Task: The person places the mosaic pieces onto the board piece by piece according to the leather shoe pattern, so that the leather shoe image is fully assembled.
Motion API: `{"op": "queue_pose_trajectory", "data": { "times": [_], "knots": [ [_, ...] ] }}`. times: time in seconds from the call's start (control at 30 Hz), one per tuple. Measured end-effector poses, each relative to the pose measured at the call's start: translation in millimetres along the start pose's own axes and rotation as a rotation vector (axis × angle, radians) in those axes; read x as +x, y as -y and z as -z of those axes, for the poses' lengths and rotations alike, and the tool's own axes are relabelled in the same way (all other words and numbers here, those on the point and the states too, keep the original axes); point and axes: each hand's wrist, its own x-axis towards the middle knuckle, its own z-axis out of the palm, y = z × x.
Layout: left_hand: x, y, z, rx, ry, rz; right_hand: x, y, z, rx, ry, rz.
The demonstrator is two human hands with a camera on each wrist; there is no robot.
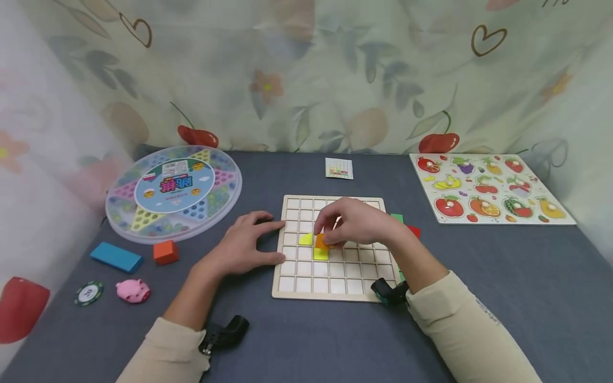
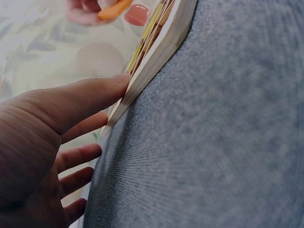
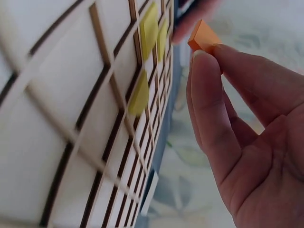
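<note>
The counter (image 1: 306, 340) supports a grid (image 1: 321, 286) of square pockets, lying flat before the person. At the grid's 9 o'clock edge, the left hand (image 1: 241, 244) is spread and grasps nothing, its thumb touching the rim; light, even pressure here should keep the grid from sliding. The right hand (image 1: 356, 221), its forearm entering from 4 o'clock, pinches an orange tile (image 1: 321, 242) between thumb and fingers. A printed card (image 1: 339, 168) lies beyond the grid at 12 o'clock. Yellow tiles (image 1: 321, 254) sit on the grid, toward 9 o'clock from its centre. The orange tile is held just clear of the grid near them, one end projecting past the fingertips. Seating it well would probably mean squaring it to one pocket, lowering it level and leaving its neighbours unnudged.
</note>
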Motion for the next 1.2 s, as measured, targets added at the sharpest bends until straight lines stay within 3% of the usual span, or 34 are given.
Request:
{"op": "queue_pose_trajectory", "data": {
  "times": [0.27,0.53,0.97,1.2],
  "knots": [
    [1.2,0.8,-0.5,-0.001,-0.005,-0.018,23,15,-14,-0.099,0.034,0.008],
    [-0.7,-0.5,2.0,-0.006,-0.008,-0.023,31,20,-25,-0.114,0.038,-0.058],
    [-2.8,-0.8,2.3,-0.006,-0.012,-0.041,31,25,-34,-0.361,0.004,0.026],
    [-2.6,-0.3,1.4,-0.008,-0.015,-0.041,31,23,-37,-0.397,-0.014,0.055]
  ]
}}
